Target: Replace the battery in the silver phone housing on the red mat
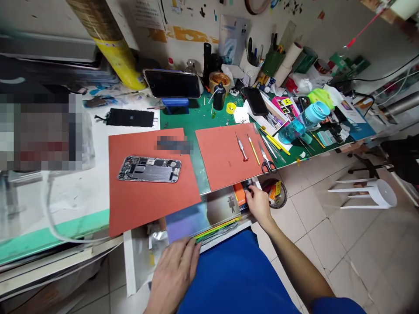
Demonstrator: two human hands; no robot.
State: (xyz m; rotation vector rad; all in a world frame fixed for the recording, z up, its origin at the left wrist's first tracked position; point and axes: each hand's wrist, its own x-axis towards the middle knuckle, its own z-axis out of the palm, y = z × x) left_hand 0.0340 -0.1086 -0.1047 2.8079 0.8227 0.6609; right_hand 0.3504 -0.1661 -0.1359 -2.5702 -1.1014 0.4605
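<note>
In front of me a white drawer (131, 261) stands pulled out, holding a stack of books or folders (196, 216) with coloured edges. My left hand (175, 266) lies over the drawer's front edge beside the stack, fingers stretched out. My right hand (258, 203) reaches into the drawer's right end, next to an orange item (240, 194). Its fingers are closed at a dark object, partly hidden and too small to name. On the bench above, an opened phone housing (150, 169) lies on the left red mat (131, 209), below a blurred dark part.
The right red mat (222, 157) bears a screwdriver (241, 146), a yellow-handled tool (253, 149) and scissors (267, 163). A phone screen (130, 117) lies at the back left. A blue bottle (304, 122) stands near several tools. Below are a waste bin (283, 198) and a white stool (381, 194).
</note>
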